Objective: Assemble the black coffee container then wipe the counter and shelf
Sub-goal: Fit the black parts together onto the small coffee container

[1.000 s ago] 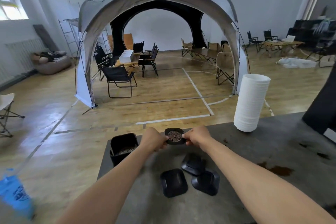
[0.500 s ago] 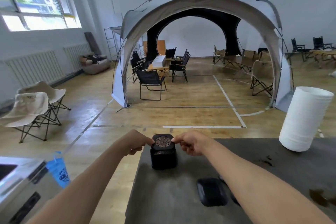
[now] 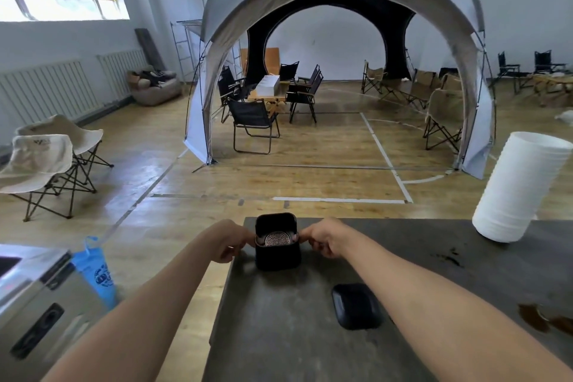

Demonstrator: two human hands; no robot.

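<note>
The black coffee container (image 3: pixel 277 256) stands near the far left corner of the dark counter (image 3: pixel 279 335). A round perforated metal filter insert (image 3: pixel 278 238) sits low inside its open top. My left hand (image 3: pixel 228 240) pinches the insert's left edge at the rim, and my right hand (image 3: pixel 325 239) pinches its right edge. A black rounded lid piece (image 3: pixel 356 305) lies flat on the counter nearer to me, just left of my right forearm.
A tall stack of white cups (image 3: pixel 521 192) stands at the counter's far right. Brown coffee stains (image 3: pixel 542 318) and dark specks (image 3: pixel 448 257) mark the right side. A metal appliance (image 3: pixel 34 298) and a blue bag (image 3: pixel 96 270) are to the left.
Both hands carried the filter insert left to the container and lowered it from above the rim down into the opening. The camera turned left, so the counter parts shifted right.
</note>
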